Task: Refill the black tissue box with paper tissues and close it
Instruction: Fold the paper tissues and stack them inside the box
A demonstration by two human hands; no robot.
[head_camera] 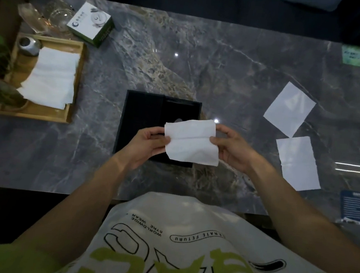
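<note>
waiting at nine o'clock, a tissue stack (52,78) lies in the tray (75,85). left hand (149,143) and right hand (231,147) pinch one tissue (192,143) over the open black box (141,119) at centre; two tissues (289,108) at three o'clock. refilling looks barely begun, closing remains.

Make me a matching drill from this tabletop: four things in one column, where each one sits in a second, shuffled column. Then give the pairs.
Things
1. folded tissue
2. stack of tissues
3. black tissue box
4. white and green carton

Places
A. lying in the wooden tray at the left
B. on the marble table, open, under the hands
C. pinched between the left hand and the right hand
D. at the far left of the table, beyond the tray

Pairs: 1-C, 2-A, 3-B, 4-D
</note>
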